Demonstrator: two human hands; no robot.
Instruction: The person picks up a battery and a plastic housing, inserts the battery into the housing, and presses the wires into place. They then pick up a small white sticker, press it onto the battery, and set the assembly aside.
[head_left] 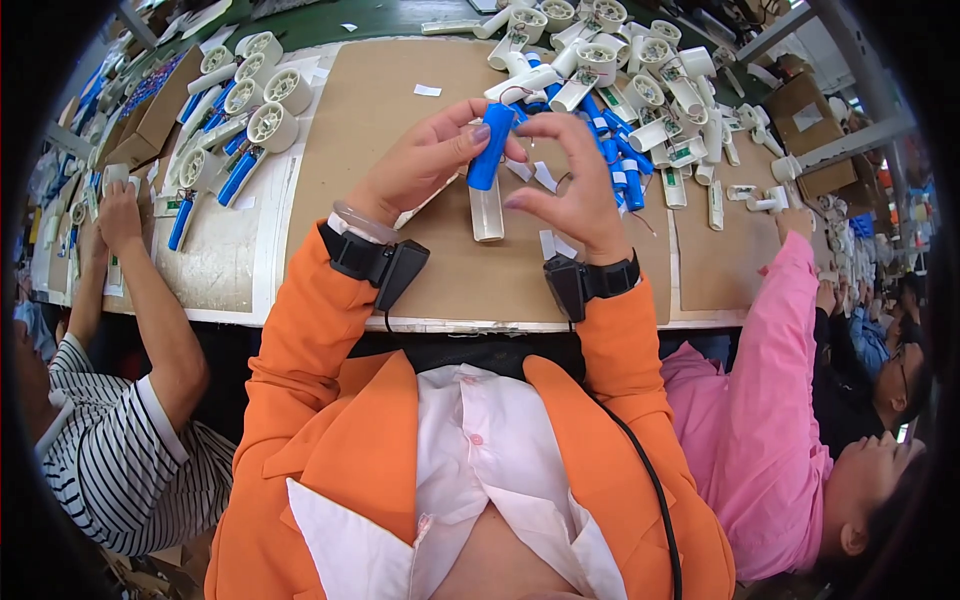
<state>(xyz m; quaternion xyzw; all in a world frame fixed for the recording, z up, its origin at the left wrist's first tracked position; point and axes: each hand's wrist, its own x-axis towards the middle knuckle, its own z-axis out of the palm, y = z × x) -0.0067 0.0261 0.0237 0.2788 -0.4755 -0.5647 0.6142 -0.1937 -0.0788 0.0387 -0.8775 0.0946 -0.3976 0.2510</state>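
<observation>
A blue cylindrical battery stands tilted between the thumb and fingers of my left hand, which is closed on it. Close by on its right is my right hand, thumb and forefinger curved wide apart, with nothing seen between them. The tip of that forefinger is near the battery's upper end; whether they touch I cannot tell. Under the battery lies a long white plastic housing, its upper part hidden by the battery and my hands. Small white paper pieces lie by my right hand.
White round-headed housings and blue batteries with wires are heaped at the far right. More assemblies lie in rows at the left. Cardboard covers the table. Co-workers' arms reach in from both sides, including a pink sleeve.
</observation>
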